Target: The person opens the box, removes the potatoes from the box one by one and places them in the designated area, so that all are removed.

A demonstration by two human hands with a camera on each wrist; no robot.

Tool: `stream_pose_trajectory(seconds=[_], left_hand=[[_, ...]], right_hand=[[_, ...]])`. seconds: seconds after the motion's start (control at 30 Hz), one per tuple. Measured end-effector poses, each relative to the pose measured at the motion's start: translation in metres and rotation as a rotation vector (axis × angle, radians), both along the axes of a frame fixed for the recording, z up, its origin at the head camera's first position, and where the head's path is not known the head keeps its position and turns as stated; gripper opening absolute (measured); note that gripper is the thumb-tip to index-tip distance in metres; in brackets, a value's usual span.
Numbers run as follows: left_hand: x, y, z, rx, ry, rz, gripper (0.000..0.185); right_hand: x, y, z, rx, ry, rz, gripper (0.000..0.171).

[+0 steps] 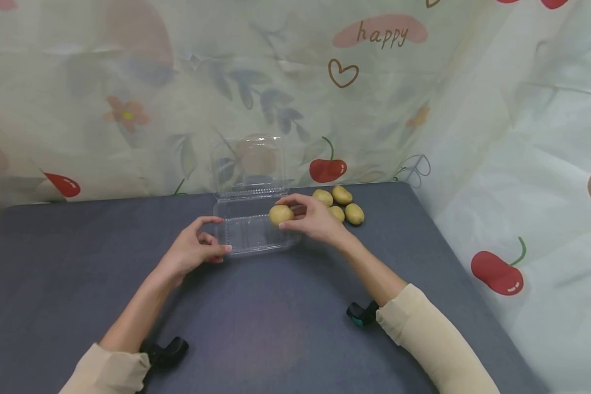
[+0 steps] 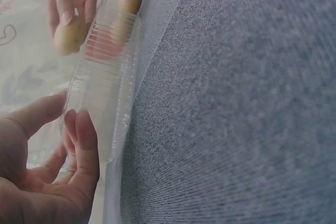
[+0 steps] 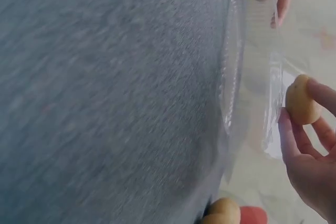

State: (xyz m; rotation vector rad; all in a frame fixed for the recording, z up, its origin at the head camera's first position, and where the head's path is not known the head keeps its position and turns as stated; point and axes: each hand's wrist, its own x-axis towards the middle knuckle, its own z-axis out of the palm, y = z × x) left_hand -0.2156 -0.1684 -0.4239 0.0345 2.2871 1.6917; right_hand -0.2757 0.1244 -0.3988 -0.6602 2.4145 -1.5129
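Note:
A clear plastic clamshell container (image 1: 256, 232) lies on the dark table with its hinged lid (image 1: 248, 164) raised against the backdrop. My left hand (image 1: 197, 249) holds the container's left end, thumb near the front corner and index finger farther back; in the left wrist view the fingertips meet its wall. Between thumb and fingers, my right hand (image 1: 317, 219) pinches a potato (image 1: 280, 215) over the right part of the container. That potato (image 3: 303, 99) looks yellowish and oval in the right wrist view. Several more potatoes (image 1: 354, 214) lie behind and right of my right hand, which partly hides one.
The dark grey table (image 1: 256, 323) ends at a printed fabric backdrop (image 1: 177, 98) with cherries and flowers. A second fabric sheet (image 1: 537, 164) stands along the right edge. A thin tied string (image 1: 416, 167) hangs near the back right corner.

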Motion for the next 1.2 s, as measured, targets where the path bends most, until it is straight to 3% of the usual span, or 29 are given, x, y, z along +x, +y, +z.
stream_pose_trajectory(seconds=[0.47, 0.87, 1.2], left_hand=[[-0.004, 0.001, 0.003, -0.023, -0.012, 0.008, 0.075], [-0.005, 0.0, 0.002, -0.034, 0.003, 0.013, 0.075], [-0.003, 0.002, 0.003, -0.04, 0.013, 0.011, 0.075]], right_hand=[[0.003, 0.039, 0.0, -0.037, 0.003, -0.086, 0.047], [0.01, 0.065, -0.006, 0.07, 0.047, -0.165, 0.045], [0.022, 0.091, -0.007, 0.146, 0.02, -0.25, 0.045]])
